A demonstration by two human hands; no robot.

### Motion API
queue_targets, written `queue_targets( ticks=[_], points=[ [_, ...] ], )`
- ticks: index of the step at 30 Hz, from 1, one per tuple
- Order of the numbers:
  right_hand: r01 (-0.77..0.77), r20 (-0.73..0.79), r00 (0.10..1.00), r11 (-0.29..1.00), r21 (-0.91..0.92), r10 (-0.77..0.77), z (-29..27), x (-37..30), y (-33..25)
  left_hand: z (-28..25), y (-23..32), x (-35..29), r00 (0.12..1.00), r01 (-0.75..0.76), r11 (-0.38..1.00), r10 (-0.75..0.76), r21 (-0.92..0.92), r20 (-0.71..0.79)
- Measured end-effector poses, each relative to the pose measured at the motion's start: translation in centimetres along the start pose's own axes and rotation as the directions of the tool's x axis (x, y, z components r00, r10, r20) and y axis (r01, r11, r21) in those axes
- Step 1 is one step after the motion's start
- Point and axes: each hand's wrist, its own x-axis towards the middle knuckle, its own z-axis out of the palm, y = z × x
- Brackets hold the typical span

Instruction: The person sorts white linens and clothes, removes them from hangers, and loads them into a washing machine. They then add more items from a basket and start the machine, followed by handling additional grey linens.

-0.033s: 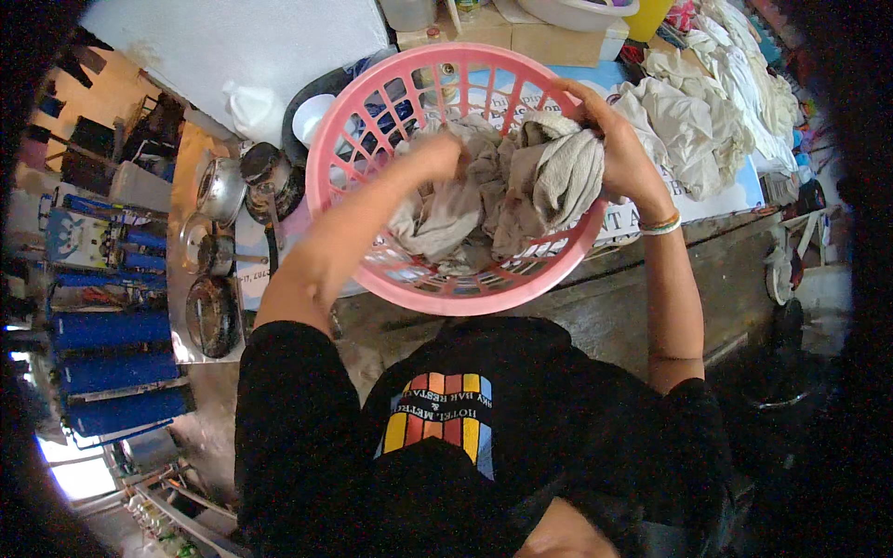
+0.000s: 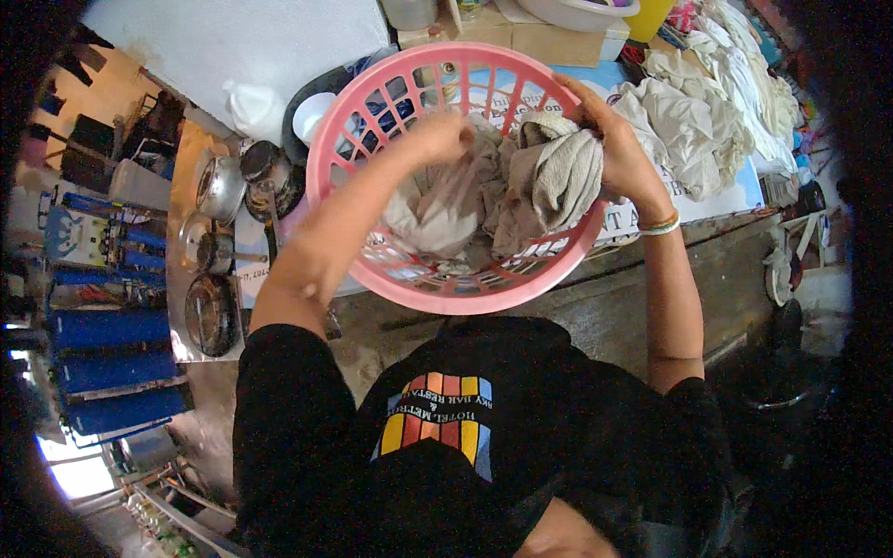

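Observation:
A round pink plastic laundry basket (image 2: pixel 456 302) with slotted walls is tilted toward me in front of my chest. Rumpled greyish cloths (image 2: pixel 437 209) lie inside it. My left hand (image 2: pixel 439 139) reaches over the left rim, its fingers closed on a light cloth and slightly blurred. At the right rim, my right hand (image 2: pixel 621 153) is wrapped round the basket's edge, with a bunched beige towel (image 2: pixel 553 172) against its palm. Part of its grip is hidden by that towel.
Pale cloths (image 2: pixel 688 121) are heaped right of the basket on the printed table cover (image 2: pixel 726 200). Left stand a lidded metal pot (image 2: pixel 221 186), blackened pans (image 2: pixel 212 316) and a white plastic bag (image 2: pixel 253 110). Cardboard boxes (image 2: pixel 558 45) and a white basin (image 2: pixel 581 11) are behind.
My left hand has shifted slightly right and up, drawing the light cloth with it. My right hand and the basket have stayed nearly still.

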Motion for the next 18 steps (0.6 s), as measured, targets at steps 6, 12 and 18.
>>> queue_targets(
  ticks=[6, 12, 18],
  points=[
    [0.116, -0.13, 0.982, 0.984, -0.133, -0.134, 1.5, 1.9, 1.3, -15.4, 9.4, -1.3, 0.94, -0.251, 0.895, 0.135, -0.368, -0.312],
    [-0.075, -0.52, 0.843, 0.927, -0.369, -0.139, -1.9, 2.8, 2.3, -14.5, 9.6, -1.3, 0.832, -0.497, 0.617, 0.138, -0.611, -0.537],
    [-0.029, -0.684, 0.701, 0.95, -0.31, -0.202, -8.4, 0.8, 0.6, 0.3, 0.5, 4.5, 0.859, -0.123, 0.938, -0.063, -0.325, -0.507]
  ],
)
